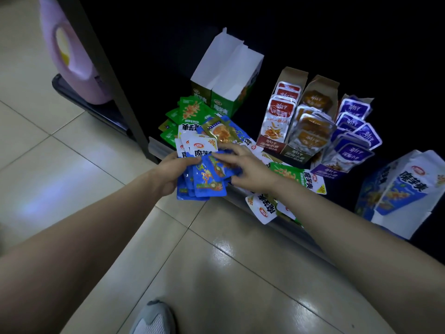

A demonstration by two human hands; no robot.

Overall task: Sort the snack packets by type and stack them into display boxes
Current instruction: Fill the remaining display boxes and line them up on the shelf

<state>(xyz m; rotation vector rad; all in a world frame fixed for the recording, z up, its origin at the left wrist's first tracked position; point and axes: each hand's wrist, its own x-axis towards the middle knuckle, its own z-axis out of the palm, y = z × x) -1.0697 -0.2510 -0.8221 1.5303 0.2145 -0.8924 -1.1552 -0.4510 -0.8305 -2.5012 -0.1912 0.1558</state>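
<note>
Your left grip (173, 172) is curled round a fanned stack of blue packets (207, 184), held over the front edge of the shelf (154, 147). Your right grip (248, 169) lies on the top packet. It's blurred, so can't tell if it pinches.

Packets are flat rectangular pouches of thin, glossy film. They look light, soft and crinkly, and are likely slippery, so the stack will shear and fan. Squeeze across the flat faces near the middle, thumb on top, and square the edges before loading.

Loose white-faced packets (199, 144), green packets (192, 109) and 1 gold packet (221, 132) are piled just behind. The blue box (397, 186), thin card, sits far right, well apart, and is the probable target. The green box (226, 92) stands with its white flaps up.
</note>
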